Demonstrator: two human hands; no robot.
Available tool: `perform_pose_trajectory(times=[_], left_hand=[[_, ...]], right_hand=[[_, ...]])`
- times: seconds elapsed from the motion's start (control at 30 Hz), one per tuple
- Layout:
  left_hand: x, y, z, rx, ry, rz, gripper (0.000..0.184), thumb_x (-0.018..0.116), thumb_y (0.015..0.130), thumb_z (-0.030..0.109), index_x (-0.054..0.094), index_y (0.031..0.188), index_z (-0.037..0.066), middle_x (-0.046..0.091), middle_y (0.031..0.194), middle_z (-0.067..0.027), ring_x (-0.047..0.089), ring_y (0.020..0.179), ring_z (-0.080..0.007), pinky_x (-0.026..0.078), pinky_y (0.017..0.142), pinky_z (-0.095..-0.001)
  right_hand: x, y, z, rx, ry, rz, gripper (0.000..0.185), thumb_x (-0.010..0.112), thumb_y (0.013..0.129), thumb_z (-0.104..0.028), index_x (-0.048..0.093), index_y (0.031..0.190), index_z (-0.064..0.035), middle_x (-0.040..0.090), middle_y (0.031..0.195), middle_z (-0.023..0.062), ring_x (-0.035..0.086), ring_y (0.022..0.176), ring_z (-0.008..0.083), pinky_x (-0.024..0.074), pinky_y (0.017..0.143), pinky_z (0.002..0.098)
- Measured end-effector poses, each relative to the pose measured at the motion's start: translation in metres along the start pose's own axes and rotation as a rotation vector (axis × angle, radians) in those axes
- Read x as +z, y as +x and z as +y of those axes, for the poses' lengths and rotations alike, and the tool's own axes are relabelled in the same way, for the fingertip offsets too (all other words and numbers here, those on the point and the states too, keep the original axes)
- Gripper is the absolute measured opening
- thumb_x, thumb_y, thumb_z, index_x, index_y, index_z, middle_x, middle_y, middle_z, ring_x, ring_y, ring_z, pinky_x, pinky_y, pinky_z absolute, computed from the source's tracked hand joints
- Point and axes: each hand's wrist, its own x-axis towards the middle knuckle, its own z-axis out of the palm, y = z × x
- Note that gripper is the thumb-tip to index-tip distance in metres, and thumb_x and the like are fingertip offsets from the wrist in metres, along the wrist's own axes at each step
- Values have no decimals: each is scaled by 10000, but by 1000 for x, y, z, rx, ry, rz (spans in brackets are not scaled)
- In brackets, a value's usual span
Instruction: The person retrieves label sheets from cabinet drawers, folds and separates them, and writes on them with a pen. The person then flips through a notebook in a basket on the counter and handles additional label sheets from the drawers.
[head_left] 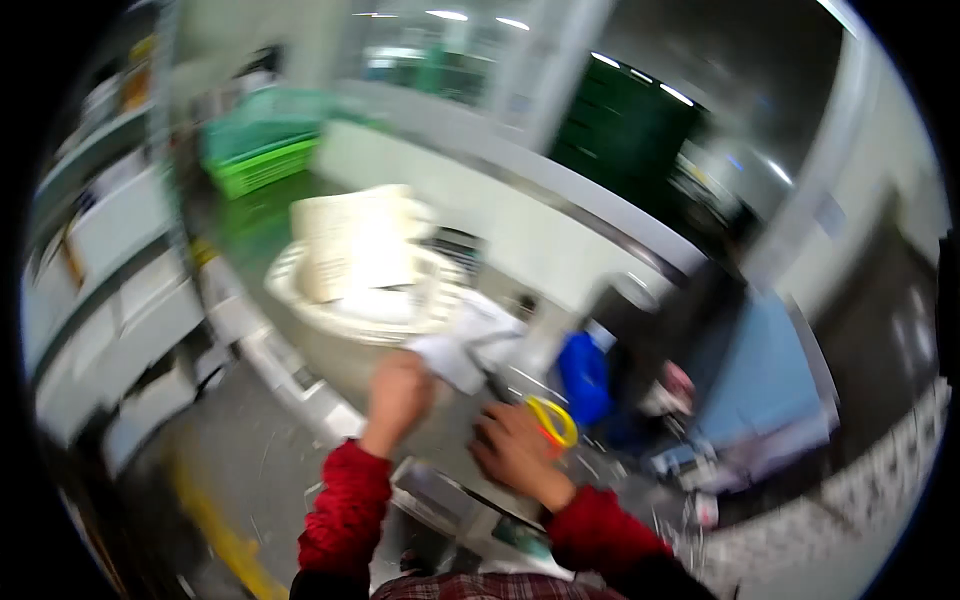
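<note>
My left hand (400,393) is closed on the near edge of a white sheet (452,362), which looks like paper or thin cloth. The sheet extends over the tabletop toward a second white piece (487,325). My right hand (515,447) is low over the table, fingers loosely apart, with nothing clearly in it. Right beside it are scissors with yellow and orange handles (560,425); blur hides whether the hand touches them. A blue object (584,378) stands just past the scissors.
Ahead, a white basket (285,285) holds an open book (350,240), with a calculator (458,248) behind it. Green crates (262,168) sit at the far left, near loaded shelves (110,275). A pale blue panel (765,370) is on the right. A window (640,130) rises beyond the ledge.
</note>
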Motion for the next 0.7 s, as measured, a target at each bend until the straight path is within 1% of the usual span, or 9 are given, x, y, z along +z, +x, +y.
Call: perform_pose_trajectory(times=[0.03,0.13,0.2,0.27,0.37,0.43,0.5,0.6,0.7], left_hand=[[-3,4,4,-43,-71,3,149,693,737,138,595,730,26,573,755,-188,569,748,-387,462,689,-482],[1,6,-8,18,-108,26,193,686,764,164,599,777,-8,597,800,-204,559,800,-402,448,731,-493],[-9,5,-23,-48,-54,-87,263,687,829,196,668,953,-35,651,920,-211,599,893,-399,476,827,-458],[7,-9,-75,-86,-129,11,336,675,884,203,655,1100,-54,663,1040,-230,614,968,-381,479,881,-429],[-19,-39,-22,-180,-251,162,317,630,960,194,635,1161,-51,671,1120,-198,629,989,-306,492,869,-388],[-27,-71,42,-133,-335,280,298,617,975,179,633,1169,-46,676,1120,-177,633,980,-277,497,859,-373],[-36,-111,129,-233,-353,184,253,608,979,131,639,1170,-32,659,1164,-151,624,1009,-257,500,876,-371],[-30,-131,313,213,-540,119,260,642,842,-40,649,1100,-9,676,1114,-144,631,1013,-290,488,911,-387],[-9,-161,447,578,-875,34,277,681,757,-22,659,1032,9,692,1046,-167,654,979,-340,509,879,-426]], right_hand=[[-4,6,-2,108,-21,-199,243,720,768,-186,660,957,-46,610,1115,153,580,1022,360,465,861,456],[-10,-14,-31,-63,64,213,270,700,775,-165,635,1013,-56,629,984,144,604,936,360,478,835,460],[-15,-42,-62,-6,304,210,263,696,812,-162,621,1043,-60,635,983,150,610,939,358,480,834,467],[-44,-90,-98,74,413,174,216,701,846,-168,631,1026,-70,640,942,127,627,908,323,497,792,440],[-130,-201,-94,209,516,238,155,696,862,-168,659,960,-55,671,870,129,662,778,313,509,647,409],[-213,-266,-98,445,487,378,109,698,871,-100,705,958,-34,683,816,129,655,678,254,511,610,356],[-304,-298,-128,493,610,588,134,717,841,-35,720,965,15,701,857,135,675,764,212,520,662,337],[-398,-315,-188,84,846,554,143,698,838,-7,720,965,55,695,949,203,680,872,323,543,769,377],[-427,-330,-208,-204,851,395,308,592,989,-240,656,1079,48,675,1006,264,685,802,347,568,674,395]])
